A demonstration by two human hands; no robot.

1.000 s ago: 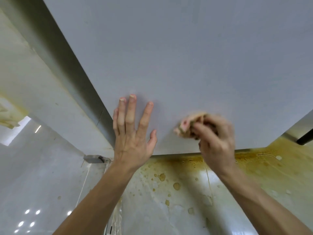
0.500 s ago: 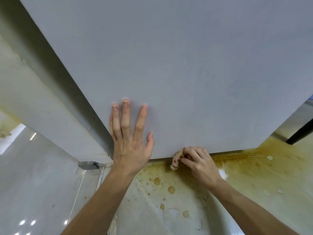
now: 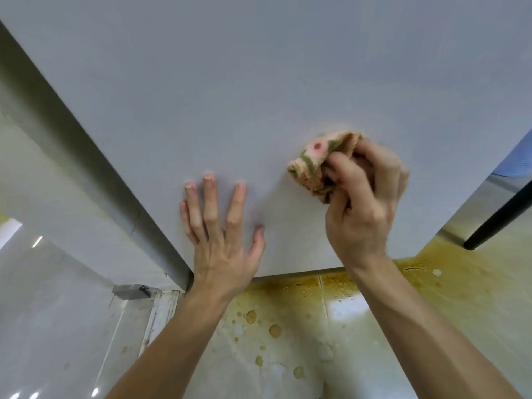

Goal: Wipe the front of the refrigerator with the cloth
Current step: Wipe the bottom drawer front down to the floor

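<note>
The pale grey front of the refrigerator (image 3: pixel 259 82) fills the upper part of the head view. My left hand (image 3: pixel 221 237) lies flat on it near its lower left corner, fingers straight and spread. To the right, my right hand (image 3: pixel 365 203) grips a bunched cloth (image 3: pixel 316 162), pink and tan with green and red patches, and holds it against the door. Most of the cloth is hidden inside my fist.
The refrigerator's darker side panel (image 3: pixel 72 145) runs down the left. Below the door, the tiled floor (image 3: pixel 288 341) carries yellow-brown stains and drops. A black bar (image 3: pixel 501 217) slants at the right edge. A small metal bracket (image 3: pixel 129 292) sits low left.
My right hand has come up from the door's bottom edge with the cloth and now holds it higher and further right on the door. My left hand stays flat on the door.
</note>
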